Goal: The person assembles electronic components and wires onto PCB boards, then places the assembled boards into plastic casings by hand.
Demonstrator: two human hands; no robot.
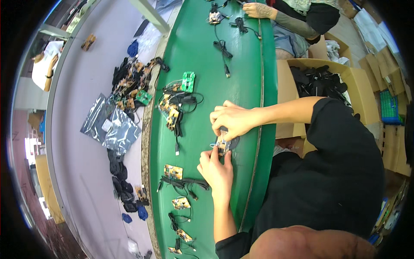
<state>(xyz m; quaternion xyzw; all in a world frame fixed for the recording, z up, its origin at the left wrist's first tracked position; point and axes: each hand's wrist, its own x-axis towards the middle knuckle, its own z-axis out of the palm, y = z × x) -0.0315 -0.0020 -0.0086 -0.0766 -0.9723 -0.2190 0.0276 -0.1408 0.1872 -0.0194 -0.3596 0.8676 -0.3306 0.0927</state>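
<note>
Over the green work surface (pixel 207 103), both hands are at a small tan circuit board (pixel 222 146) with components and a thin pale-blue wire. My left hand (pixel 217 170) pinches the board's lower end between thumb and fingers. At its upper end my right hand (pixel 235 121) is closed, fingers bent down onto the board; a small dark part beneath them is mostly hidden. A dark round piece (pixel 234 143) shows beside and partly under the board; I cannot tell whether it is attached.
Left of my hands lie boards with black cables (pixel 172 116), a green board (pixel 188 82) and a yellowish board (pixel 173 172). A side shelf holds piled boards (pixel 133 77) and silvery bags (pixel 120 129). A co-worker's hand (pixel 258 10) is at the far end. A cardboard box (pixel 362 86) stands right.
</note>
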